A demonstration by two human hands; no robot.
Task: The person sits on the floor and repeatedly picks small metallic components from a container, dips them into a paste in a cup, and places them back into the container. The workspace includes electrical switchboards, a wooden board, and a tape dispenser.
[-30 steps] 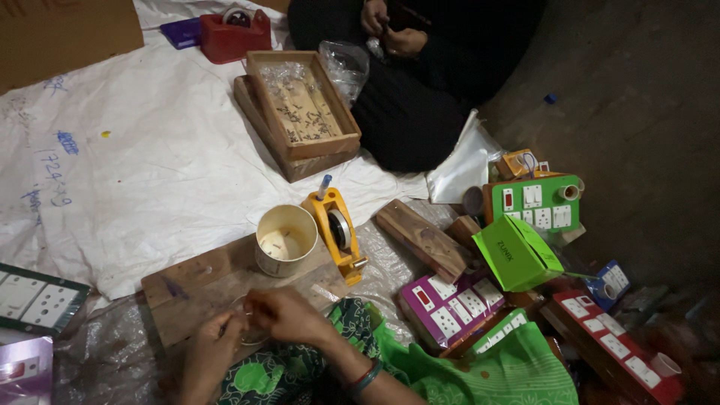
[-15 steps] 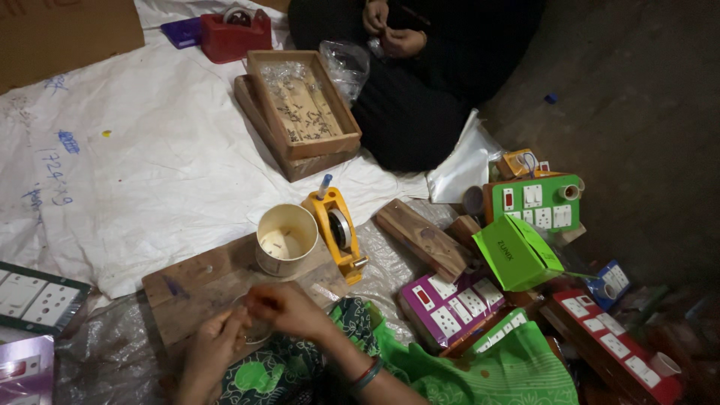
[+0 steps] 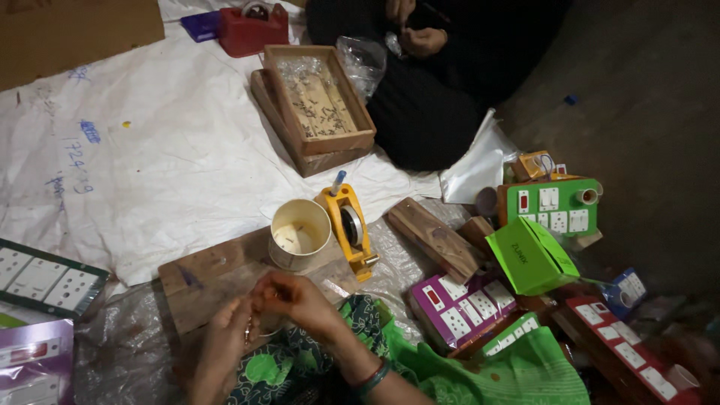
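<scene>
My left hand [image 3: 225, 341] and my right hand [image 3: 300, 296] meet low in the head view, over a wooden board [image 3: 202, 274] on the floor. Both pinch a small metal part [image 3: 247, 330] between the fingertips; the part is too small and blurred to name. A cream cup [image 3: 298, 234] stands on the board just beyond my right hand. A yellow tape dispenser [image 3: 349, 225] lies right of the cup.
Another person in black sits at the top, hands [image 3: 420, 30] busy. A wooden tray [image 3: 319, 101] of small parts, a red tape dispenser [image 3: 251, 30], a wood block [image 3: 431, 236], and green [image 3: 555, 206], purple [image 3: 461, 307] and red [image 3: 626, 352] switch boards lie around on white sheeting [image 3: 135, 150].
My two hands have stayed together over the board with only slight finger movement. The view has hardly shifted.
</scene>
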